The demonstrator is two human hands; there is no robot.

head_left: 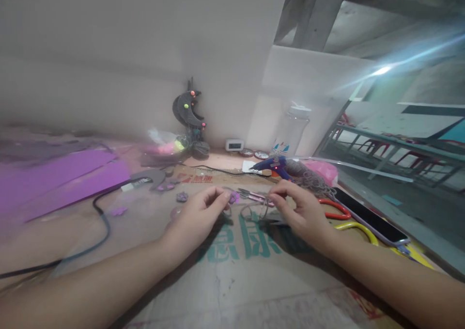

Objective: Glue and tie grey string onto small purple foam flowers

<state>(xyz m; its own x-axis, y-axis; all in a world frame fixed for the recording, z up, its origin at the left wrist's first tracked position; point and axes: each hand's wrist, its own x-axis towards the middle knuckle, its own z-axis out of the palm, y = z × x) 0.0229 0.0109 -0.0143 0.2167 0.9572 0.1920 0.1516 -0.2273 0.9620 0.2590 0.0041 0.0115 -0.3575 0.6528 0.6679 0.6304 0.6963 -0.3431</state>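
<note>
My left hand (pixel 207 205) is closed in a pinch, with a thin grey cord (pixel 247 213) at its fingertips. Across from it, my right hand (pixel 300 210) pinches the same-looking cord, which hangs in loose loops between the two hands. A small purple flower-like piece (pixel 234 197) shows right at my left fingertips; whether it is held or lies behind them I cannot tell. Beyond the fingers lie small pink-handled snips (pixel 252 195). Under my right hand are scissors with a red and a yellow handle (pixel 358 229), partly hidden by the hand.
Cardboard (pixel 225 290) covers the tabletop. A blue glue gun (pixel 274 166) with a red light, grey yarn (pixel 316 181) and a phone (pixel 370 217) sit right. Purple sheets (pixel 72 181) and a black cable (pixel 105 222) lie left. At the back stand a crescent ornament (pixel 189 108) and a clear bottle (pixel 292 130).
</note>
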